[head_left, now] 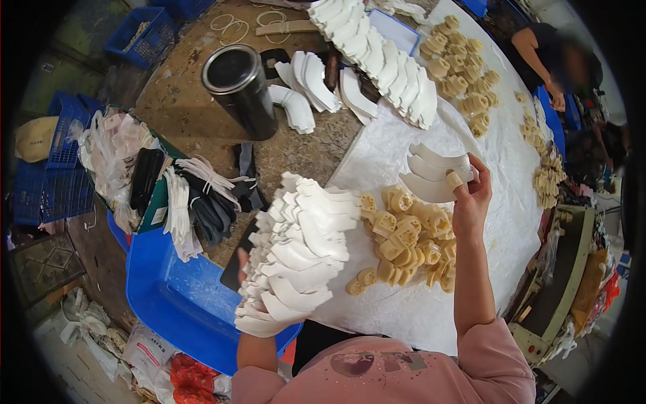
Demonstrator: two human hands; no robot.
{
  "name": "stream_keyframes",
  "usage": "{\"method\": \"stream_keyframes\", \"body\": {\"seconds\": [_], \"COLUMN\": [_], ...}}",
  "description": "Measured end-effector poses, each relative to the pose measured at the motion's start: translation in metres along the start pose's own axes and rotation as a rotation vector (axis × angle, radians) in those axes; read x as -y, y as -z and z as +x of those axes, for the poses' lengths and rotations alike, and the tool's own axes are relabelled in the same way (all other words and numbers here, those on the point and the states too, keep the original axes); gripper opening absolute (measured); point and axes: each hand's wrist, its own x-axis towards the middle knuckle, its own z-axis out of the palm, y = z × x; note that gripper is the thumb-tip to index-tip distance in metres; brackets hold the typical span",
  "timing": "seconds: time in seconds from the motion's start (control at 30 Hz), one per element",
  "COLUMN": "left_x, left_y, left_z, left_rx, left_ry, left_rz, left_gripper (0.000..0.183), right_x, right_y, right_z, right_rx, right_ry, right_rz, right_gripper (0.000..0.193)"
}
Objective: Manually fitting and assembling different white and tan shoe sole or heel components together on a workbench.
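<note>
My left hand (pixel 250 311) holds up a long fanned stack of white curved flat pieces (pixel 299 246) that rests along my forearm. My right hand (pixel 472 192) is raised over the white sheet, gripping three white curved pieces (pixel 431 174) together with a small tan block (pixel 455 179) pinched against them. Below my right hand lies a heap of tan notched blocks (pixel 407 239) on the white sheet (pixel 404 145).
A black metal can (pixel 241 89) stands on the worn brown table. More rows of white pieces (pixel 377 54) and tan blocks (pixel 461 67) lie farther back. A blue bin (pixel 168 296) is at my left, blue crates beyond. Another person (pixel 548 64) works at the far right.
</note>
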Motion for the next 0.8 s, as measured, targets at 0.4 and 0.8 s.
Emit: {"method": "stream_keyframes", "body": {"seconds": [0.4,0.8], "left_x": [-0.049,0.149], "left_y": [-0.052,-0.038], "left_z": [0.008,0.051], "left_rx": [-0.506,-0.207], "left_ry": [-0.719,-1.052], "left_rz": [1.135,1.789], "left_gripper": [0.033,0.027], "right_x": [-0.001,-0.023], "right_y": [0.103,0.237], "right_z": [-0.063,-0.181], "right_rx": [-0.026,0.310], "right_ry": [0.020,-0.081], "right_rz": [0.110,0.018], "right_gripper": [0.047,0.046]}}
